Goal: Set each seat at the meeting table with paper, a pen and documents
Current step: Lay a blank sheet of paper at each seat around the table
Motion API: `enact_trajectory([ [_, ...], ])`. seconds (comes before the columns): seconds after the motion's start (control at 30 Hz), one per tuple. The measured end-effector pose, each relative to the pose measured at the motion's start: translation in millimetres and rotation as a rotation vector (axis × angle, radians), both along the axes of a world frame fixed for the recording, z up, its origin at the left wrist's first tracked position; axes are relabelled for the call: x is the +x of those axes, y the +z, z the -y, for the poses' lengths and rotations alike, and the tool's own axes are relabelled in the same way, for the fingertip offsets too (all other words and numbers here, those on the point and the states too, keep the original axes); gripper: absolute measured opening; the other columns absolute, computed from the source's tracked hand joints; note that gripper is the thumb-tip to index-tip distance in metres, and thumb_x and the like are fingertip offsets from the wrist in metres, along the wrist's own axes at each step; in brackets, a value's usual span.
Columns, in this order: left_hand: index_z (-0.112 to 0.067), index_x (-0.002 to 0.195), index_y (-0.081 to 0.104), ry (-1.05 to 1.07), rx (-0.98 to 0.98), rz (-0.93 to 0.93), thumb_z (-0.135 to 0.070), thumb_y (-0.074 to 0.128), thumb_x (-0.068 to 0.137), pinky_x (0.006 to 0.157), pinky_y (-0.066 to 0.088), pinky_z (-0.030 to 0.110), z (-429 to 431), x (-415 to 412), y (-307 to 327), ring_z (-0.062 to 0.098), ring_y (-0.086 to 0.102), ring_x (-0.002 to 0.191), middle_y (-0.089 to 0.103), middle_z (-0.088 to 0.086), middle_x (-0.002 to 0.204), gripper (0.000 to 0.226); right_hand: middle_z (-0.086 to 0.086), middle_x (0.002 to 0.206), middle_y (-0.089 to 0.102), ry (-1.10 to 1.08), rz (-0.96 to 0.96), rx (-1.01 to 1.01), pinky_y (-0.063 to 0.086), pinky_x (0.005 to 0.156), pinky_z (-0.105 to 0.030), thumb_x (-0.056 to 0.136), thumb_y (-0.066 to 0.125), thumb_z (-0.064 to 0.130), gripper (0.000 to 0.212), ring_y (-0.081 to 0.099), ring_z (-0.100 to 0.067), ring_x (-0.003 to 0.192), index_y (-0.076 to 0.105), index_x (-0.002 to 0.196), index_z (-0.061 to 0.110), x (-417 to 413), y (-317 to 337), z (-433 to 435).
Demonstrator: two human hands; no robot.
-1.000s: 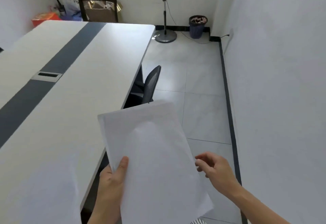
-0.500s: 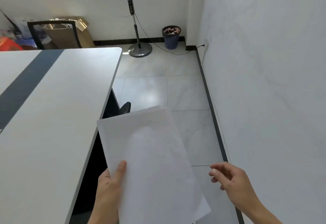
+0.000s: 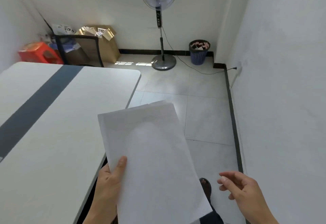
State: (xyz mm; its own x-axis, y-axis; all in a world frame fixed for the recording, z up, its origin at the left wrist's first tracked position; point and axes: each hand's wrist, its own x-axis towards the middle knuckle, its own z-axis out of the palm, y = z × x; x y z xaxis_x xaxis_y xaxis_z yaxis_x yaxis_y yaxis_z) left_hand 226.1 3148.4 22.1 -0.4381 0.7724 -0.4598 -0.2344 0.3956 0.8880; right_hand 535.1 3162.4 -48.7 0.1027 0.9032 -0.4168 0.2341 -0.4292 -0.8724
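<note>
Paper sheets (image 3: 151,153): held above floor beside bench (image 3: 53,117) edge, gripped by left hand (image 3: 107,183) (thumb on top). Right hand (image 3: 241,190): empty, fingers loosely curled, apart from sheets. Pedestal fan (image 3: 159,20), waste basket (image 3: 199,52): far wall.

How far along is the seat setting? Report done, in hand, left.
Done: nothing laid shows on the visible table. In hand: the left hand holds the paper stack; the right hand is free. Left: paper, pen and documents at each seat.

White meeting table (image 3: 74,126) with a dark centre stripe (image 3: 37,103) stands on tiled floor (image 3: 204,117).
</note>
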Motion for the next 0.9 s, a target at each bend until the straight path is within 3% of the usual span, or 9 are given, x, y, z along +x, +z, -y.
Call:
enact_trajectory([
  [0.1,-0.006,0.090,0.065,0.138,-0.039,-0.002,-0.023,0.056,0.093,0.045,0.055,0.029,-29.6,11.0,-3.8,0.021,0.071,0.054,0.076,0.004,0.066,0.020,0.004,0.075,0.077,0.144,0.016,0.013,0.052,0.056,-0.027,0.089,0.065,0.007,0.011,0.072,-0.012,0.067,0.071,0.091,0.017,3.8,-4.7,-77.9],
  [0.23,-0.007,0.093,0.065,0.306,-0.068,-0.075,-0.023,0.058,0.092,0.058,0.051,0.030,-65.4,21.7,4.8,0.018,0.070,0.055,0.075,0.001,0.065,0.017,0.003,0.076,0.077,0.366,0.006,0.024,0.053,0.059,-0.030,0.089,0.066,0.010,0.009,0.071,-0.011,0.067,0.071,0.090,0.018,-7.7,9.8,-173.4],
  [0.3,-0.007,0.093,0.066,0.391,-0.073,-0.045,-0.022,0.058,0.092,0.056,0.054,0.031,-77.3,27.9,6.9,0.022,0.071,0.059,0.076,0.006,0.073,0.017,0.001,0.077,0.077,0.490,0.003,0.049,0.053,0.060,-0.032,0.088,0.068,0.011,0.008,0.071,-0.012,0.068,0.071,0.090,0.017,-22.4,19.7,-216.7],
  [0.4,-0.009,0.090,0.067,0.510,-0.067,-0.012,-0.022,0.057,0.092,0.052,0.056,0.030,-88.2,30.4,10.2,0.019,0.073,0.059,0.076,0.002,0.068,0.016,-0.002,0.081,0.077,0.632,-0.092,0.054,0.052,0.058,-0.031,0.087,0.069,0.013,0.008,0.072,-0.017,0.071,0.071,0.094,0.015,-55.4,35.7,-260.5],
  [0.5,-0.006,0.099,0.068,0.608,-0.062,0.003,-0.023,0.059,0.090,0.070,0.054,0.036,-96.9,24.5,10.1,0.027,0.072,0.077,0.078,0.006,0.080,0.021,-0.004,0.089,0.077,0.747,-0.236,-0.047,0.053,0.064,-0.032,0.086,0.071,0.020,0.016,0.072,-0.021,0.080,0.070,0.101,0.016,-95.4,45.5,-283.0],
  [0.6,-0.004,0.110,0.065,0.704,-0.031,0.028,-0.022,0.060,0.089,0.076,0.054,0.038,-103.5,10.5,8.8,0.033,0.070,0.092,0.074,0.013,0.100,0.028,-0.009,0.093,0.077,0.845,-0.305,-0.184,0.052,0.072,-0.036,0.073,0.077,0.036,0.039,0.070,-0.023,0.080,0.068,0.104,0.015,-134.3,45.3,-288.9],
  [0.67,-0.004,0.108,0.066,0.739,-0.012,0.046,-0.021,0.059,0.090,0.075,0.054,0.039,-105.5,-3.3,7.9,0.033,0.069,0.093,0.074,0.014,0.100,0.026,-0.015,0.087,0.075,0.849,-0.308,-0.205,0.048,0.067,-0.033,0.074,0.081,0.028,0.035,0.065,-0.021,0.072,0.067,0.101,0.011,-158.0,43.2,-289.7],
  [0.8,-0.004,0.105,0.067,0.778,0.015,0.068,-0.023,0.060,0.090,0.079,0.053,0.040,-105.6,-38.7,5.5,0.033,0.069,0.093,0.075,0.013,0.097,0.026,-0.011,0.073,0.071,0.852,-0.346,-0.216,0.047,0.054,-0.023,0.081,0.074,0.008,0.010,0.063,-0.018,0.061,0.067,0.080,0.002,-203.4,46.3,-297.1],
  [0.9,-0.005,0.104,0.068,0.817,0.041,0.068,-0.024,0.058,0.092,0.071,0.054,0.036,-106.3,-68.8,4.4,0.030,0.070,0.090,0.075,0.012,0.097,0.025,-0.005,0.060,0.063,0.909,-0.306,-0.161,0.042,0.048,-0.019,0.086,0.069,0.010,0.022,0.056,-0.014,0.052,0.069,0.064,0.006,-238.3,54.6,-305.4],
])
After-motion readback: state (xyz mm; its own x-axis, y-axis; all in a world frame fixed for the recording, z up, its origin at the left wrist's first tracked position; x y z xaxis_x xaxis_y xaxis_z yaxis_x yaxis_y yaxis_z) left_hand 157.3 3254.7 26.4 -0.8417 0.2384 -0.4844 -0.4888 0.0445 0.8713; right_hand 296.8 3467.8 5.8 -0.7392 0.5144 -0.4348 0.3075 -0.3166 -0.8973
